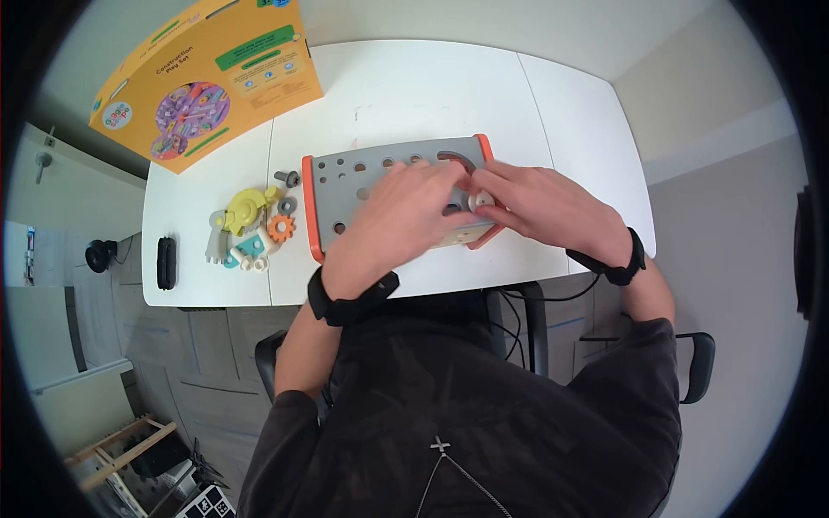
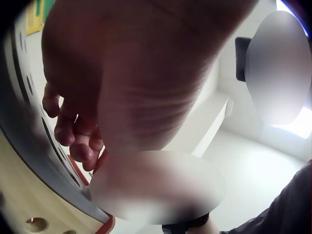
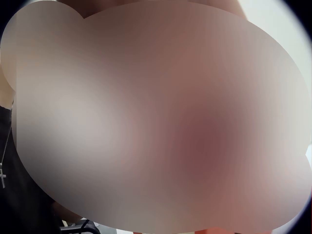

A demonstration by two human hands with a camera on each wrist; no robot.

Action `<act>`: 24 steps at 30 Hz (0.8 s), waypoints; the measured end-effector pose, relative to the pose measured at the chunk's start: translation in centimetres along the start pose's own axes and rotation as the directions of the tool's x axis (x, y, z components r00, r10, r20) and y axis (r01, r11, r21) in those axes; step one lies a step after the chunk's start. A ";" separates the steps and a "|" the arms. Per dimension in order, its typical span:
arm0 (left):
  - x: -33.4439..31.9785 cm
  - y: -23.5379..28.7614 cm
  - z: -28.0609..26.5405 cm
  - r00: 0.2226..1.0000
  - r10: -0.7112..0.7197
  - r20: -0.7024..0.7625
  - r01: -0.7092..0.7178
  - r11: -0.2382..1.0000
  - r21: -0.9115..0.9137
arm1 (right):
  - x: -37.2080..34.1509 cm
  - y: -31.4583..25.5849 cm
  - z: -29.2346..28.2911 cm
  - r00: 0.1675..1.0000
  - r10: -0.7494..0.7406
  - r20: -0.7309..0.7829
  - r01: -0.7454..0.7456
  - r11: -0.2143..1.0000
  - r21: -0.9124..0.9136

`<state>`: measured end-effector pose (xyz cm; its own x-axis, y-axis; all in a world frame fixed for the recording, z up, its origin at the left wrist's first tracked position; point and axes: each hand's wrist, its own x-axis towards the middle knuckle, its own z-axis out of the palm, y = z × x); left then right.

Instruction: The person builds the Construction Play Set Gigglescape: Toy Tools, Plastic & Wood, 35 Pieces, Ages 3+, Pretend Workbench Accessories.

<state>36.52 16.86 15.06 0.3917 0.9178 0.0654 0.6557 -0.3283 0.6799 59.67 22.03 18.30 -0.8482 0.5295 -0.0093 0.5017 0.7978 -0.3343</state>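
Observation:
A toy workbench (image 1: 332,203) with a grey, hole-dotted top and orange ends stands before me. Over the right part of its top reaches my left hand (image 1: 401,211), fingertips close to the orange end and thumb pointing at a small white round piece (image 1: 480,201). What the left fingers hold, I cannot tell. From the right, my right hand (image 1: 548,203) pinches that white piece between thumb and fingers. In the left wrist view the left fingers (image 2: 80,151) bend down beside the grey top. Blurring covers most of the right wrist view.
Left of the workbench lie toy parts: a grey screw (image 1: 288,179), a yellow piece (image 1: 246,210), an orange gear (image 1: 281,228), a grey nut (image 1: 287,205) and a grey wrench-like piece (image 1: 216,242). A yellow box (image 1: 250,95) stands behind. A black case (image 1: 166,262) lies at the table's left edge.

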 end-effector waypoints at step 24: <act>0.2 -1.1 1.6 0.992 0.060 -0.108 -0.058 0.998 0.022 | 0.1 -1.3 -1.1 1.000 0.002 -0.016 -0.001 0.999 0.049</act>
<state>36.88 17.02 13.15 0.3582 0.9152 0.1849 0.6461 -0.3859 0.6585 59.12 21.38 19.80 -0.8445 0.5355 0.0051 0.4937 0.7822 -0.3801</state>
